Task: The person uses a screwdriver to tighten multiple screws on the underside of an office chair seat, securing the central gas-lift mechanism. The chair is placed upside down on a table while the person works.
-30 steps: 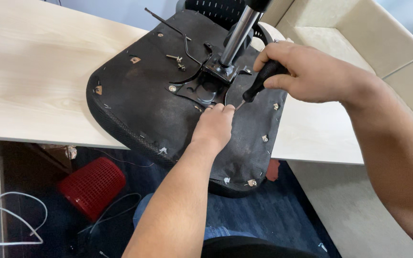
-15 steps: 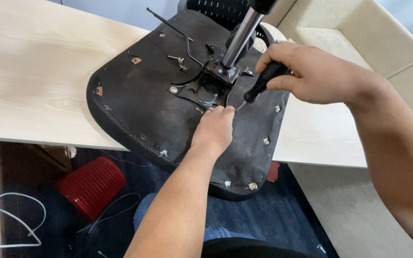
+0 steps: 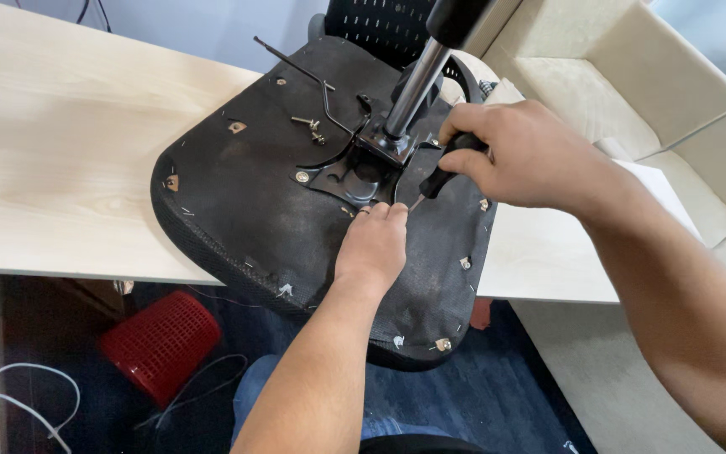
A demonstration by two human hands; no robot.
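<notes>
Screwdriver held over upturned chair seat

Screwdriver (image 3: pixel 440 172), black-handled, clamped in the right hand (image 3: pixel 521 155), fingers wrapped tight round the handle, short metal tip angled down and left toward the seat's underside. Left hand (image 3: pixel 373 245) lying flat on the black underside of the chair seat (image 3: pixel 237 210), fingertips drawn together just below the screwdriver tip, beside the lower edge of the metal mounting plate (image 3: pixel 348 172); whether anything is pinched between them cannot be told. Plate set at the middle of the seat, carrying the shiny gas-lift column (image 3: pixel 413 88) that rises toward the top of the view. Thin bent lever rod (image 3: pixel 300 67) running from the plate toward the seat's far edge. Loose bolt (image 3: pixel 308 126) lying on the seat just left of the plate. Seat resting upside down across the near edge of the pale wooden bench (image 3: pixel 60 168), its near portion overhanging the edge. Red plastic basket (image 3: pixel 161 345) on the dark floor under the bench, white cable (image 3: pixel 10 387) near it. Cream sofa (image 3: pixel 632 76) beyond the bench's right end.
</notes>
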